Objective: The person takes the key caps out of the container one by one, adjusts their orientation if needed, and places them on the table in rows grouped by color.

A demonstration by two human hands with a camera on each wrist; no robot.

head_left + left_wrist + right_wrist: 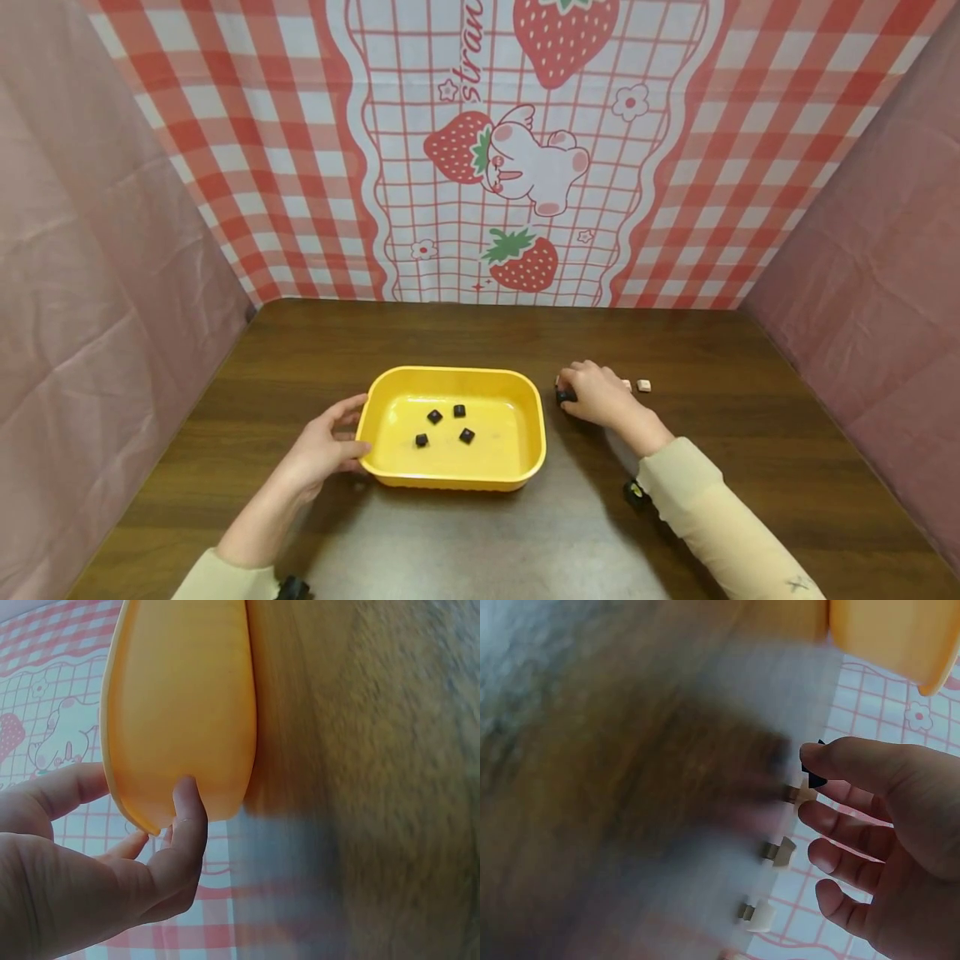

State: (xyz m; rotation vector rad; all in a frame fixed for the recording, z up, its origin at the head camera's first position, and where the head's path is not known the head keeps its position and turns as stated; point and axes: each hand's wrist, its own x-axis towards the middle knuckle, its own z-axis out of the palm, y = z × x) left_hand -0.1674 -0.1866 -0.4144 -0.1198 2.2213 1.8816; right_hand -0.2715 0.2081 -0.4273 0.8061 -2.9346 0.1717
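Note:
A yellow plastic tray (pixel 450 482) stands on the table with several small black keycaps (pixel 467 436) lying apart on its floor. My left hand (pixel 321 448) grips the tray's left end, its thumb near the rim and fingers against the outer wall. Right of the tray, my right hand (pixel 596 395) pinches a black keycap (pixel 814 778) between thumb and index finger, low over the tabletop. Its other fingers are bent and hold nothing. Close beside that hand, cream keycaps (pixel 782 853) stand in a row, partly hidden by the hand in the head view.
The dark wood table (pixel 315 350) ends at a red-and-white checked cloth (pixel 292 167) with strawberries at the back. Pink fabric (pixel 862 208) hangs on both sides. A black wrist device (pixel 636 493) sits under the right cuff.

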